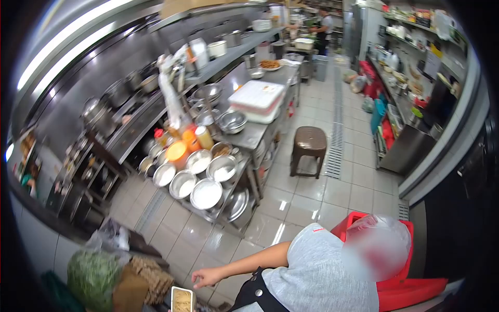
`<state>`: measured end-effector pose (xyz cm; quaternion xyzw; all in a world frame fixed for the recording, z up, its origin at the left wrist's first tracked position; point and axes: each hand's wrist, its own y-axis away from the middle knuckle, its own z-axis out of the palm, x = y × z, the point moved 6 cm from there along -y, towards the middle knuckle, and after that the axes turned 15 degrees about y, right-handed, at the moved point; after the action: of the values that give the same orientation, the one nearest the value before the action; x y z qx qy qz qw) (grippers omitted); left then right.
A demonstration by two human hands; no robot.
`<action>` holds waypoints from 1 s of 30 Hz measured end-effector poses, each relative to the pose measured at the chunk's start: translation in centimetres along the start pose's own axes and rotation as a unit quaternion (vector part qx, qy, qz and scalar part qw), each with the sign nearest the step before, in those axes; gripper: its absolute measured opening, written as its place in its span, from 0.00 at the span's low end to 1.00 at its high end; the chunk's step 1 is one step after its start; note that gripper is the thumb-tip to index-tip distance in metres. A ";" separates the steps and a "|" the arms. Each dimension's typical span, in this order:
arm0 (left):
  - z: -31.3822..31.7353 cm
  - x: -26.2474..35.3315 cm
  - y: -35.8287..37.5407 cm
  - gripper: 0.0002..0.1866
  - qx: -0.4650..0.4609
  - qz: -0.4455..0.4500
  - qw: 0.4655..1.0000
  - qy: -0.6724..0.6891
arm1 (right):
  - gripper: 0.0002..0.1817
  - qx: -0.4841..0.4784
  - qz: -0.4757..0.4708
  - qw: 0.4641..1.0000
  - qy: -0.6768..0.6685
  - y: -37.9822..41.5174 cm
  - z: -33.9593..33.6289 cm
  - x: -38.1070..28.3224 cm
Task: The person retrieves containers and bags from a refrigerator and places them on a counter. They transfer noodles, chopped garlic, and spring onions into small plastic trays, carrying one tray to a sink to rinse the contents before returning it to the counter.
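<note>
Neither my left hand nor my right hand can be made out in the head view. At the bottom edge, a white rectangular tub (182, 300) holds pale yellow shreds or thin noodles. Whatever supports the tub lies below the frame. Close on the right, a co-worker in a grey shirt (325, 273) and dark apron stretches an arm to the left. That person's hand (205, 277) hangs just above and beside the tub, fingers loosely bent, apparently not touching it. Left of the tub lie a bag of green leaves (93, 278) and a brown crumpled bundle (150, 278).
A steel worktable carries several metal bowls of white powder (206, 194), bottles and a lidded white container (257, 96). A brown stool (309, 148) stands on the tiled floor. Red bins (410, 294) are behind the co-worker. Shelves line the right wall, and another person (325, 31) stands far back.
</note>
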<state>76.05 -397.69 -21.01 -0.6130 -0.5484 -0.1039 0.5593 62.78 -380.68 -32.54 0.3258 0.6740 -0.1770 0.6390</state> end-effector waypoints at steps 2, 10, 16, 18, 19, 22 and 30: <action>6.2 -0.9 -2.8 0.41 -0.042 0.022 0.998 0.035 | 0.24 0.071 0.034 0.997 -0.011 2.2 -6.9 2.3; 21.7 1.4 -10.3 0.41 -0.165 -0.046 0.972 0.164 | 0.17 0.332 0.137 0.924 -0.132 11.0 -21.8 8.1; 23.3 -0.2 -11.3 0.39 -0.217 -0.095 0.966 0.100 | 0.12 0.263 0.193 0.924 -0.201 8.9 -19.8 10.1; 22.4 -2.3 -11.3 0.39 -0.178 -0.136 0.969 0.100 | 0.10 0.199 0.215 0.937 -0.190 6.6 -18.2 10.6; 21.9 -3.3 -11.7 0.39 -0.174 -0.141 0.970 0.099 | 0.11 0.185 0.218 0.939 -0.193 5.2 -17.7 10.7; 19.6 -7.8 -13.4 0.38 -0.138 -0.159 0.974 0.083 | 0.11 0.125 0.226 0.948 -0.188 -0.9 -17.1 10.1; 10.3 -22.6 -22.4 0.40 -0.019 -0.187 0.982 0.016 | 0.21 0.026 0.221 0.966 -0.133 -24.0 -16.4 5.3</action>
<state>44.89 -407.11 -28.57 -0.5084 -0.6421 -0.2268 0.5270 34.71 -386.17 -39.95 0.4562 0.4893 -0.0909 0.7377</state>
